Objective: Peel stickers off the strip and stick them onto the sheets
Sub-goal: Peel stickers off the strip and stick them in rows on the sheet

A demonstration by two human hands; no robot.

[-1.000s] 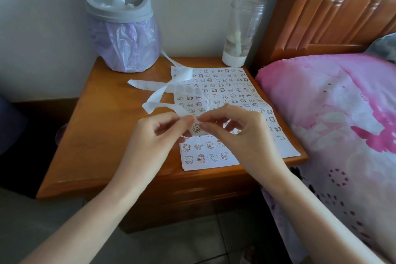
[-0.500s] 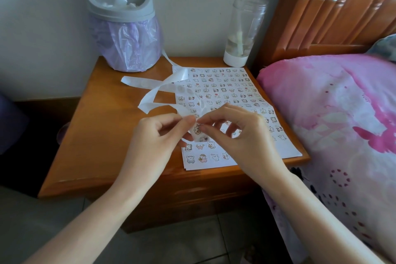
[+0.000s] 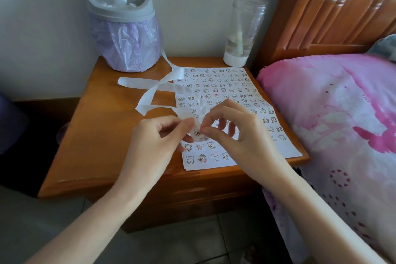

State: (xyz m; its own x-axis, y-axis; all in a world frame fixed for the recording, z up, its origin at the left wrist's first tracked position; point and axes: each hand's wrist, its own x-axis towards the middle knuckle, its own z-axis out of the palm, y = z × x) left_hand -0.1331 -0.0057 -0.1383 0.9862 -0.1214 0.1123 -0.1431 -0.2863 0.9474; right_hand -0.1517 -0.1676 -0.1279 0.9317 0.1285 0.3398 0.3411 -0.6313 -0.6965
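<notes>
The strip [image 3: 150, 100], a long white backing ribbon, is looped and twisted over the wooden tabletop [image 3: 92, 135], with its far end trailing toward the bin [image 3: 124, 28] at the back left corner. Its near end is pinched between thumb and forefinger of the left hand [image 3: 158, 146], just above the near part of the sheets [image 3: 225, 96]. The grip of the right hand [image 3: 233, 135] is narrowed to a thumb-and-forefinger pinch at the same end of the strip, its fingertips [image 3: 202, 127] almost touching those of the left hand; a small printed sticker [image 3: 198, 134] is seen right at that pinch, though whether it is already free of the backing cannot be told. The other right fingers are curled and spread above the paper. The sheets lie flat on the right half of the tabletop, covered in rows of small cartoon stickers, with the near edge close to the tabletop's front rim. A clear bottle [image 3: 242, 28] with a white base stands at the back, beside the headboard [image 3: 332, 6]. A pink bed cover [image 3: 342, 113] lies to the right.
</notes>
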